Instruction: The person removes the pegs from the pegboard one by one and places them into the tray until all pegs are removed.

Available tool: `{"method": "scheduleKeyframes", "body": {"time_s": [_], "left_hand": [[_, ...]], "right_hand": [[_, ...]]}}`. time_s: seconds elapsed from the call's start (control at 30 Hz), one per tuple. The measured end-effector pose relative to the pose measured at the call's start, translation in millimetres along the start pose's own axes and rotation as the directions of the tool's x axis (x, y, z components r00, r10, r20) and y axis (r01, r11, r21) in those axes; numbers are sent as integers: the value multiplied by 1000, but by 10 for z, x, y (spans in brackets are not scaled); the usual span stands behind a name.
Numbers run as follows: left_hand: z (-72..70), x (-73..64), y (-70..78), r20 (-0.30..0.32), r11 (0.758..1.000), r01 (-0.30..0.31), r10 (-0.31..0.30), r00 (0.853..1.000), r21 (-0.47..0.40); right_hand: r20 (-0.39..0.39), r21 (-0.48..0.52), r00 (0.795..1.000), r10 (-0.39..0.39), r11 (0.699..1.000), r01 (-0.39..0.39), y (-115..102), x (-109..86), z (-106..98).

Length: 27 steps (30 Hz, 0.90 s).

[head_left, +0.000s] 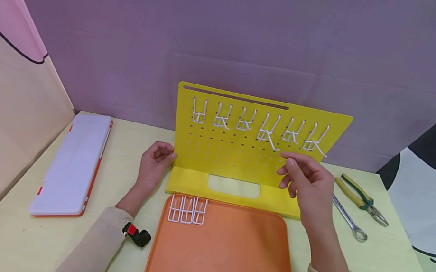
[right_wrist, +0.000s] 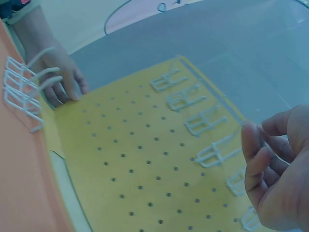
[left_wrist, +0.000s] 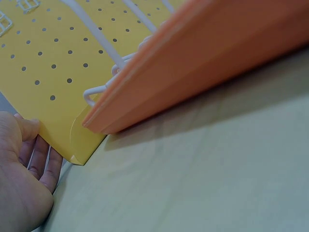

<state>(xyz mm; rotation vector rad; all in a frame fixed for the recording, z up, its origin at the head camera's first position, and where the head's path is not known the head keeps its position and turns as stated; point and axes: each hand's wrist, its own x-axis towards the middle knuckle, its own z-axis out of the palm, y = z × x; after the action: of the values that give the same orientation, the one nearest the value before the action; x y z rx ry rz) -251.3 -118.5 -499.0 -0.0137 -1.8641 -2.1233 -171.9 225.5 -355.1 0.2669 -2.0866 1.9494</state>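
Note:
A yellow pegboard [head_left: 223,156] stands upright on its bent base, with several white wire hooks [head_left: 269,127] hung in a row along its upper part. At its lower left edge my left hand [head_left: 155,164] pinches the board, the thumb on the front [left_wrist: 30,128] and fingers curled behind. My right hand [head_left: 311,185] is raised before the board's right half, fingers loosely bent and nothing between them. Its fingertips are close to the tip of the fourth hook from the left. Three more white hooks [head_left: 187,210] lie side by side on the orange tray [head_left: 223,262].
The tray sits directly in front of the pegboard's base. Pliers with yellow-green handles [head_left: 357,193] and a combination wrench [head_left: 353,221] lie to the right. A white case with red trim [head_left: 72,164] lies at left. A purple backdrop [head_left: 234,37] rises behind the table.

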Motion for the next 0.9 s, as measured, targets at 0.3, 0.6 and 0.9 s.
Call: {"method": "scheduleKeyframes", "body": {"time_s": [0.3,0.6,0.9], "left_hand": [[0,-3,-6,6,1000,-1,1,1000,-4],[-20,-20,0,-5,1000,6,-6,1000,-5],[3,-19,11,0,1000,0,0,1000,0]], "right_hand": [[-240,135,969,-58,987,93,-113,49,-204],[-312,157,950,-20,985,72,-49,145,-328],[-335,167,940,65,986,-9,66,201,-432]]}}
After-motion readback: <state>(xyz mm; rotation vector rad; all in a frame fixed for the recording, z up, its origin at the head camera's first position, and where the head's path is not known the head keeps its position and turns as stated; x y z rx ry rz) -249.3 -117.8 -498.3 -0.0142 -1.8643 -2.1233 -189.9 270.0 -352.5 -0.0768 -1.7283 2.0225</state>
